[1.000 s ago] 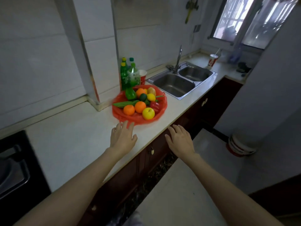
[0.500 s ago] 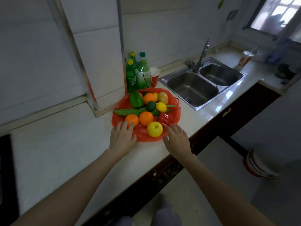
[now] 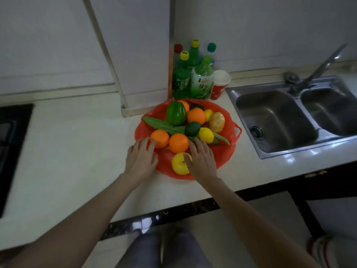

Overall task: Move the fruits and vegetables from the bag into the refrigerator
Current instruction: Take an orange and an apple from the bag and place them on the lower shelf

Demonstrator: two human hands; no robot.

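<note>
A red plastic bag (image 3: 224,151) lies spread open on the white counter (image 3: 77,151), piled with produce: oranges (image 3: 178,143), a yellow apple (image 3: 179,164), a green pepper (image 3: 175,113), a lemon (image 3: 206,134), a potato (image 3: 217,121), an avocado (image 3: 192,128) and long green pods (image 3: 164,126). My left hand (image 3: 141,158) rests open at the bag's left edge, fingertips touching an orange (image 3: 160,138). Open as well, my right hand (image 3: 201,158) lies over the bag, its thumb on the yellow apple. No refrigerator is in view.
Several green bottles (image 3: 201,80) and a red paper cup (image 3: 220,84) stand against the wall behind the bag. A double steel sink (image 3: 270,117) with a tap is to the right. A black stove (image 3: 11,136) sits at the far left.
I have stepped closer to the counter. Both hands have moved forward from the counter edge onto the bag and now touch the fruit.
</note>
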